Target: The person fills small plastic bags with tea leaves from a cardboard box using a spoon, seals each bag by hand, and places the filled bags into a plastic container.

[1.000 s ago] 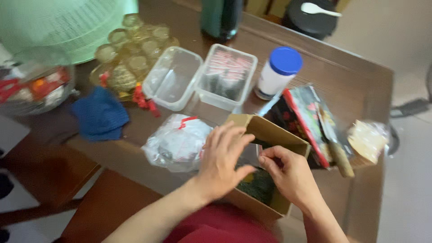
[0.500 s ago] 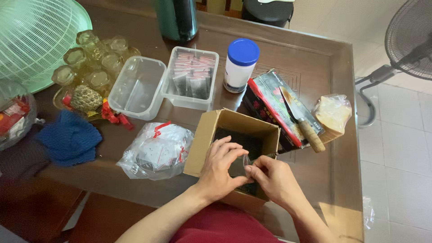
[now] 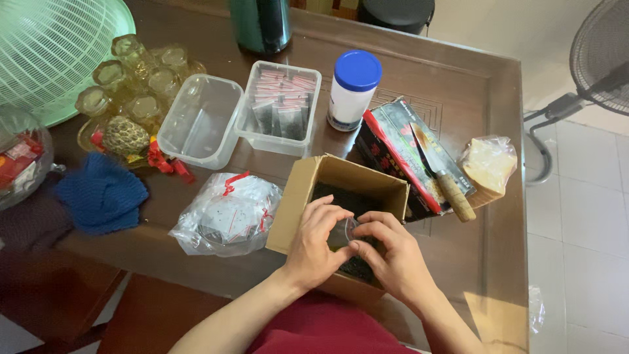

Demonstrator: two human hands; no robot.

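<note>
Nearest, the left hand and right hand meet over the open cardboard box, pinching a small clear bag between their fingertips. The box sits at the near edge of a dark wooden table. Beyond lie plastic tubs, a blue-capped jar, tiled floor and a standing fan.

An open brown carton sits at the near edge of the surface, dark stuff inside. Left of it lies a clear bag with red ties. Behind stands a clear tub of small sachets, then a white jar with a blue lid. Right of the carton lies a black-and-red box, then a clear bag of something pale.
</note>
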